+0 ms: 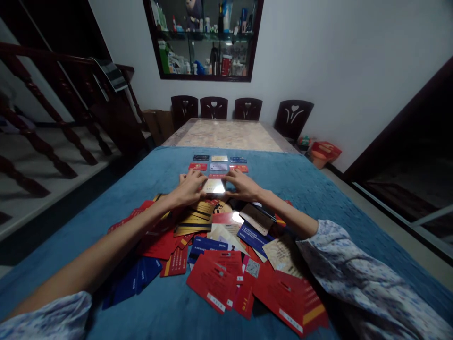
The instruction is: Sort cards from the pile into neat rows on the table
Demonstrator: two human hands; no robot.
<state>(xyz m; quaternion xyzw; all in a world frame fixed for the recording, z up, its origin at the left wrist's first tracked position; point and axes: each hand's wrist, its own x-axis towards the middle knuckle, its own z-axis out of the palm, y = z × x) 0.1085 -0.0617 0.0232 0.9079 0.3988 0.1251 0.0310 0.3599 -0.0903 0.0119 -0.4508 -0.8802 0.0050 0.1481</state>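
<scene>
Both hands hold a pale, shiny card (214,185) between them, its face catching the light. The fingers of my left hand (191,186) pinch its left side, and my right hand (242,184) grips its right side. Just beyond, several cards lie in two short rows: a black card (201,157), a gold card (219,158) and a blue card (238,160) at the back, with a red card (197,166), a silver card (218,166) and an orange-red card (239,168) in front. Below my hands spreads a loose pile of red cards (215,278), gold cards (194,222) and blue cards (253,236).
A blue cloth (141,174) covers the near part of the long table, whose marble-patterned far end (226,132) shows. Dark chairs (213,107) stand behind it. A wooden railing (53,56) is at the left, and a red box (325,150) sits on the floor at the right.
</scene>
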